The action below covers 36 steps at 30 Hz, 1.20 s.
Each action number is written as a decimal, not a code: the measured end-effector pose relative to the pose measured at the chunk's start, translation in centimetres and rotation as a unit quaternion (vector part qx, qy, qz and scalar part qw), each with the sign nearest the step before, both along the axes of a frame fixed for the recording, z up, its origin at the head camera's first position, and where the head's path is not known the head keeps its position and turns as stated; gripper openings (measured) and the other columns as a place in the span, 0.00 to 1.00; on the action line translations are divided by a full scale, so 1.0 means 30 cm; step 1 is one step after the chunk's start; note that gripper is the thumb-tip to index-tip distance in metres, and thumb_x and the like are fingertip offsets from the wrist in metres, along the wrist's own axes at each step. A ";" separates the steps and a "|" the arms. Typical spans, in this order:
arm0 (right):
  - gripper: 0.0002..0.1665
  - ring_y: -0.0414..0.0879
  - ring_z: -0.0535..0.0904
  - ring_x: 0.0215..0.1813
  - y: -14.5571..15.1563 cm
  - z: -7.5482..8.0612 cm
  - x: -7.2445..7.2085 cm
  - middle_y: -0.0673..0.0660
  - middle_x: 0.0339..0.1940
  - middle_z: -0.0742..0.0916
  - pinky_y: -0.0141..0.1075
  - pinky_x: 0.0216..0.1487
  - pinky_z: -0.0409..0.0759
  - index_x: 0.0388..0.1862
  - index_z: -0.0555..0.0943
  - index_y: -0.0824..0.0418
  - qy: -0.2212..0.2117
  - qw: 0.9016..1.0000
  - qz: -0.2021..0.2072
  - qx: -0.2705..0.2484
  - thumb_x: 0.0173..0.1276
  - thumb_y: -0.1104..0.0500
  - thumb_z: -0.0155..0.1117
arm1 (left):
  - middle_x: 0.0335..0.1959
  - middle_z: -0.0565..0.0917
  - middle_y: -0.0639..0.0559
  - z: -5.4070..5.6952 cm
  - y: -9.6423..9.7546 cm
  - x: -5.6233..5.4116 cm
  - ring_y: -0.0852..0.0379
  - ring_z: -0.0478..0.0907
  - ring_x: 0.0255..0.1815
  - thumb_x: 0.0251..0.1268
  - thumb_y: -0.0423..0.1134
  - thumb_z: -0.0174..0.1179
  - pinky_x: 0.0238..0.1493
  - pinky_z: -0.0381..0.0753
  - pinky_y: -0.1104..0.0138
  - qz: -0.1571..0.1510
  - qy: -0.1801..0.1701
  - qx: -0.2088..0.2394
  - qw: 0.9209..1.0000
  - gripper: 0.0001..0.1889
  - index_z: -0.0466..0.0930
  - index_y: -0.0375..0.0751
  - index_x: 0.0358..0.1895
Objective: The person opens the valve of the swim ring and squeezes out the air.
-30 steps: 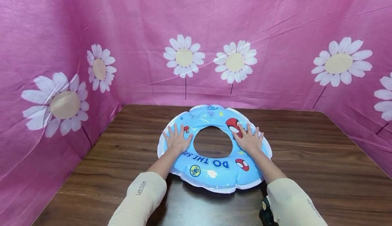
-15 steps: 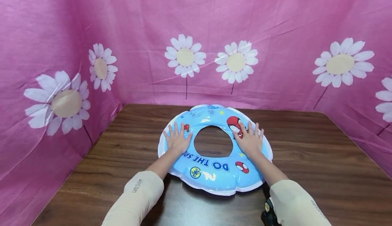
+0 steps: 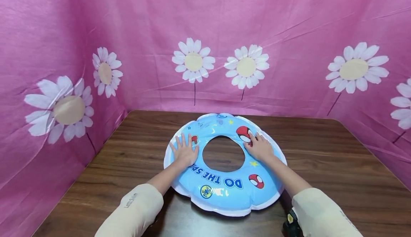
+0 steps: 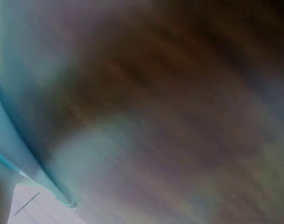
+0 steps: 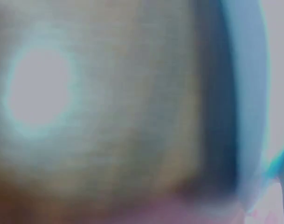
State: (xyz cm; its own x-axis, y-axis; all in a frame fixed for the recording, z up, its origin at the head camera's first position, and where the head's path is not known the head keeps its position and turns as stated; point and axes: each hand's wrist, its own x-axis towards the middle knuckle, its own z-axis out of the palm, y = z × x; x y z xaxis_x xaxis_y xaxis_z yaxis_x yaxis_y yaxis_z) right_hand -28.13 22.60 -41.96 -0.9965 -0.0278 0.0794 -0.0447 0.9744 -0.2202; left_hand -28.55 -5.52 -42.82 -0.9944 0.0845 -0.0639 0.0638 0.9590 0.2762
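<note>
An inflated blue swim ring with a white rim, red cartoon heads and lettering lies on the wooden table. The left hand rests palm down on its left side with fingers spread. On the opposite side the right hand lies on top, its fingertips over a large red cartoon head. Neither hand grips the ring. In the left wrist view, the ring's blue edge shows at the left of a blurred brown surface. A pale blue band of the ring stands at the right of the blurred right wrist view.
The brown wooden table extends on both sides of the ring. A pink cloth with large white daisies surrounds its back and sides. Under the right sleeve sits a small black device.
The ring has slid slightly toward the person, and both hands have come nearer with it. The right fingers have drawn closer together. Both forearms have spread a little outward.
</note>
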 end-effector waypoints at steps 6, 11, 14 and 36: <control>0.38 0.68 0.69 0.53 -0.012 0.054 -0.049 0.75 0.55 0.72 0.58 0.46 0.71 0.63 0.66 0.68 -0.031 0.998 -0.015 0.045 0.65 0.41 0.48 | 0.72 0.36 0.37 0.045 -0.002 0.001 0.38 0.26 0.70 0.72 0.55 0.34 0.61 0.24 0.41 0.002 -0.062 0.038 0.997 0.34 0.39 0.41 0.73; 0.38 0.67 0.67 0.52 -0.007 -0.024 -0.073 0.74 0.50 0.72 0.58 0.49 0.67 0.60 0.68 0.67 0.056 0.997 -0.039 0.025 0.65 0.37 0.49 | 0.72 0.37 0.37 -0.001 0.012 0.012 0.37 0.28 0.70 0.71 0.56 0.34 0.61 0.27 0.40 -0.004 -0.016 0.016 1.000 0.34 0.40 0.41 0.73; 0.40 0.67 0.62 0.57 -0.002 -0.075 -0.077 0.74 0.55 0.68 0.57 0.57 0.60 0.59 0.66 0.70 0.096 0.994 -0.044 -0.014 0.64 0.38 0.51 | 0.72 0.38 0.37 -0.025 0.018 0.019 0.36 0.29 0.70 0.71 0.56 0.33 0.61 0.27 0.40 -0.001 0.007 0.000 1.000 0.34 0.40 0.41 0.73; 0.51 0.65 0.40 0.70 0.000 -0.083 -0.098 0.69 0.71 0.50 0.54 0.66 0.34 0.73 0.47 0.63 0.026 0.999 -0.023 -0.037 0.65 0.29 0.38 | 0.52 0.71 0.37 0.037 0.014 -0.122 0.44 0.64 0.55 0.62 0.67 0.42 0.53 0.65 0.49 -0.019 0.127 -0.058 0.990 0.35 0.72 0.40 0.58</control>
